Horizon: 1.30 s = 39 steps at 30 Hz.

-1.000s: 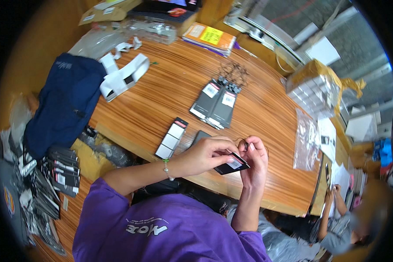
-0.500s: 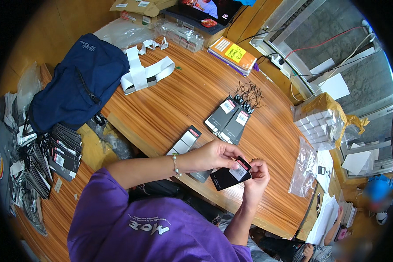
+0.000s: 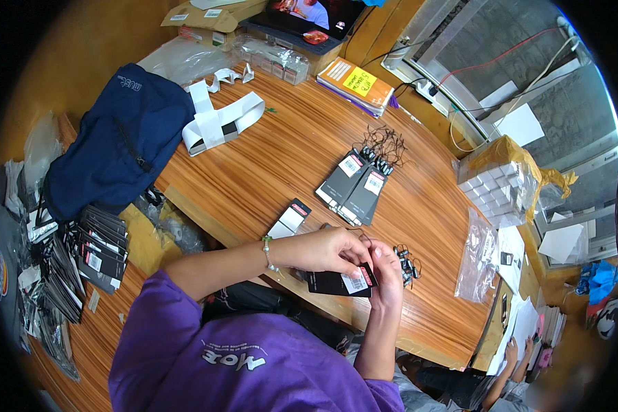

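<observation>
Both hands meet low over the table's near side around a black hang tag [image 3: 331,283] with a white barcode sticker and a red band. My left hand [image 3: 333,251], with a beaded bracelet at the wrist, pinches the tag beside its sticker. My right hand [image 3: 387,275] curls around the tag's red end, its fingertips close to my left fingers. A thin dark string seems to show between the fingertips. To the right of that hand lies a small pile of black tag strings [image 3: 406,266]. Partly behind my left forearm is a dark card with white stickers [image 3: 290,218].
Farther off lie tags with strings attached [image 3: 353,185]. A white sticker strip [image 3: 223,122], a navy bag [image 3: 120,134] and notebooks [image 3: 356,86] are beyond. Many tags [image 3: 101,247] sit at left; wrapped white boxes [image 3: 496,184] and a clear plastic bag [image 3: 476,257] at right. Another person's hands [image 3: 518,353] show lower right.
The tag has moved left and turned so its red end points right. My right hand has shifted left and closed in toward my left, uncovering the string pile.
</observation>
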Available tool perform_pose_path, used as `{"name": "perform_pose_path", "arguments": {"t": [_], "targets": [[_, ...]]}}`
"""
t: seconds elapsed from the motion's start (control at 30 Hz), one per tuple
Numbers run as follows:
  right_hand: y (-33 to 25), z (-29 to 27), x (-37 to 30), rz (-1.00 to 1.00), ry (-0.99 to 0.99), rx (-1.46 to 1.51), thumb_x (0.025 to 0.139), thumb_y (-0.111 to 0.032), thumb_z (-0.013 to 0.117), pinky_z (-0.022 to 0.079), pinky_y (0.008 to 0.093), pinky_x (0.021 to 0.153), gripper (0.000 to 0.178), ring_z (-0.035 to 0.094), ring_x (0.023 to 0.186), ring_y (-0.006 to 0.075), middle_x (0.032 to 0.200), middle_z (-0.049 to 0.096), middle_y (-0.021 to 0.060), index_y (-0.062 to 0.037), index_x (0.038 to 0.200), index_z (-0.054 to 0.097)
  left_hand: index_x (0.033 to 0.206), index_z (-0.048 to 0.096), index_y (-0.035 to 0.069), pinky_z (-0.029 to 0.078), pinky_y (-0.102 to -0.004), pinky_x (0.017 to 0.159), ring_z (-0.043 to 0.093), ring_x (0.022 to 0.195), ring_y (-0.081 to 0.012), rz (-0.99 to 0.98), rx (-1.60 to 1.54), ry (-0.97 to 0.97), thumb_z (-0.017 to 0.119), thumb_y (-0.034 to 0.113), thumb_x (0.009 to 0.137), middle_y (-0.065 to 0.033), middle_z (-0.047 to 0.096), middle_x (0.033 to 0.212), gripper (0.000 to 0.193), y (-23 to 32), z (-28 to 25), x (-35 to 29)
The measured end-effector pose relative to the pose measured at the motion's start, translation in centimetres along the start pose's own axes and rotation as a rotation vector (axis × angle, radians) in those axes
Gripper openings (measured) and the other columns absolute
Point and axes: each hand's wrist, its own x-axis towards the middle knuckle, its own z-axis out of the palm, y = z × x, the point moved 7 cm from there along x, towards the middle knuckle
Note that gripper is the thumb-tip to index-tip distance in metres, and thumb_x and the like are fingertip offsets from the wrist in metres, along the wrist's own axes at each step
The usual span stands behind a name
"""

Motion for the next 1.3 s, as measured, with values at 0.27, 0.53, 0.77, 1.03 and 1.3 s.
{"name": "perform_pose_path", "arguments": {"t": [0.27,0.53,0.77,1.03,1.3], "targets": [[-4.3,0.1,0.9,-0.209,-0.041,0.313,0.089,-0.021,0.054,0.043,0.0353,0.08,0.015,0.052,0.094,0.0202,0.095,0.055,0.008,-0.0067,0.089,0.056,0.102,0.06,-0.003,0.047,-0.0236,0.079,0.059,0.085,-0.0085,-0.006,0.014,0.063,0.062,0.002,0.082,-0.0063,0.065,0.092,0.022,0.3,-1.8,0.2],[-6.5,1.5,0.4,-0.443,0.174,-0.144,0.089,-0.011,0.054,0.034,0.0219,0.056,0.007,0.039,0.057,0.008,0.073,0.054,0.0012,-0.0034,0.087,0.055,0.104,0.059,-0.003,0.051,-0.0237,0.08,0.06,0.092,-0.0124,0.156,0.051,0.628,0.06,-0.006,0.079,-0.0105,0.062,0.106,0.025,3.7,-6.7,-1.4],[-6.7,5.5,0.4,-0.601,0.265,-0.877,0.082,-0.003,0.06,0.033,0.0213,0.049,0.008,0.042,0.054,0.0071,0.065,0.05,0.0036,0.0032,0.077,0.059,0.101,0.059,-0.003,0.051,-0.0226,0.076,0.061,0.086,-0.0107,0.249,0.11,0.708,0.06,-0.006,0.079,-0.008,0.063,0.096,0.022,5.0,-6.8,-2.2],[-7.4,7.2,0.7,-0.709,0.281,-1.028,0.077,-0.001,0.061,0.04,0.0247,0.051,0.006,0.049,0.053,0.0129,0.063,0.053,0.0079,0.0032,0.074,0.059,0.1,0.059,-0.004,0.051,-0.0217,0.075,0.061,0.087,-0.0103,0.319,0.164,0.702,0.059,-0.006,0.08,-0.0073,0.064,0.096,0.021,5.5,-6.2,-2.5],[-7.5,7.6,1.1,-0.739,0.306,-1.034,0.075,0.0,0.061,0.043,0.0253,0.051,0.005,0.053,0.054,0.0141,0.064,0.056,0.0093,0.0039,0.072,0.059,0.102,0.06,-0.003,0.051,-0.0207,0.073,0.063,0.084,-0.0113,0.237,0.102,0.702,0.061,-0.005,0.079,-0.0099,0.064,0.095,0.022,4.8,-6.3,-2.2]]}}
